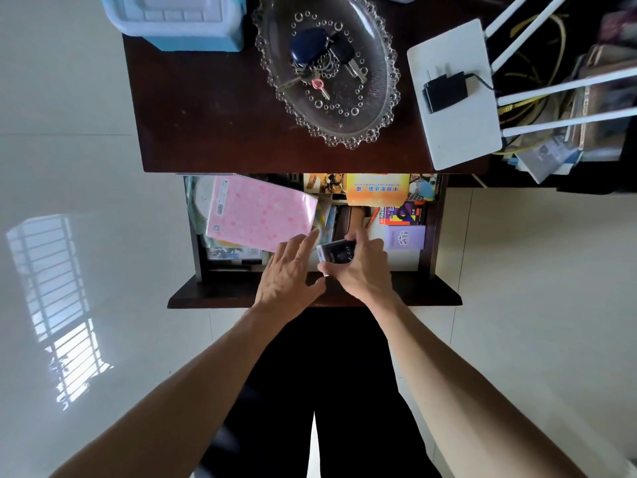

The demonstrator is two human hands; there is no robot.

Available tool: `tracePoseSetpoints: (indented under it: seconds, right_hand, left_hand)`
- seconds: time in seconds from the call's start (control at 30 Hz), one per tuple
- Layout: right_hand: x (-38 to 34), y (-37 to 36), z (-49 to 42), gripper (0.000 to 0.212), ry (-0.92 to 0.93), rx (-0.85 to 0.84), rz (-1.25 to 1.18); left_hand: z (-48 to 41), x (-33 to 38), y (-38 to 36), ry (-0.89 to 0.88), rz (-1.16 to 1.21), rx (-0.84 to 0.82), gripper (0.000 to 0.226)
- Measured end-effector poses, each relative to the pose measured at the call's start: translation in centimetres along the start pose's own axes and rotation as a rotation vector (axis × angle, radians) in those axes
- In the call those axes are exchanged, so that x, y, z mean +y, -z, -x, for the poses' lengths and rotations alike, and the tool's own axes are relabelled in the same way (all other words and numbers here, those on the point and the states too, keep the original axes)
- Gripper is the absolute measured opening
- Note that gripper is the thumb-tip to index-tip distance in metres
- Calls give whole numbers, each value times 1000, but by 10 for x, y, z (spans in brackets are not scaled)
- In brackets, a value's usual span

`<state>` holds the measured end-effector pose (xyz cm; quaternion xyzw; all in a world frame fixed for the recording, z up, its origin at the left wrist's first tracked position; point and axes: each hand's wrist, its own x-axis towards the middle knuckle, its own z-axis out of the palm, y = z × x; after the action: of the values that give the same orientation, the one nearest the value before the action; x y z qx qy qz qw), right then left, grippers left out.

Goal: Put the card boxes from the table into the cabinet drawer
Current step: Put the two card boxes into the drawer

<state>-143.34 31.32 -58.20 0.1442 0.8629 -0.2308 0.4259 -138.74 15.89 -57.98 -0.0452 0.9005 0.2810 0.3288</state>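
In the head view, the right hand (362, 270) is gripping a small dark card box with a pale edge (336, 254) at the centre of the frame, holding it over the front of the open dark wooden drawer (310, 298). The left hand (287, 270) is lying flat and released, holding nothing, its fingertips touching the lower corner of a pink speckled plastic folder (258, 215) just left of the box.

To do this well, the left hand should probably be keeping the folder aside while the right is lowering the box flat into the bare gap beside the lavender box (405, 237), so the drawer can close freely.

The drawer is holding the folder on the left, an orange printed box (377, 189) at the back, and a colourful pack (401, 213) with the lavender box below it on the right. In the upper centre, a beaded clear glass oval dish (386, 108) is holding a bunch of keys (320, 60). No card boxes are showing on the dark tabletop (206, 115).
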Motion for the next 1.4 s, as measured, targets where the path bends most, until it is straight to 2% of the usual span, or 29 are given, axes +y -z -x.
tracePoseSetpoints:
  seconds: [0.13,0.23,0.4,0.57,0.77,1.0,1.4]
  right_hand:
    - [30,-3,-8,64,-138,69,-24]
    - [52,-5,-15,50,-243,101,-53]
    - [76,-9,-24,44,-383,100,64]
    - [91,-14,-34,44,-384,124,168]
    - [108,-16,-51,42,-397,79,195]
    - [116,-20,-58,42,-332,115,441]
    - [107,-23,-56,41,-341,44,419]
  left_hand:
    - [11,-21,-9,155,93,-4,64]
    - [22,-42,-19,200,14,-91,52]
    - [41,-71,-32,160,-109,-232,61]
    - [50,-76,-46,169,-104,-219,77]
    - [50,-73,-58,211,-125,-111,66]
    - [50,-74,-60,216,-125,-95,64]
    - [51,-75,-59,214,-113,-93,63]
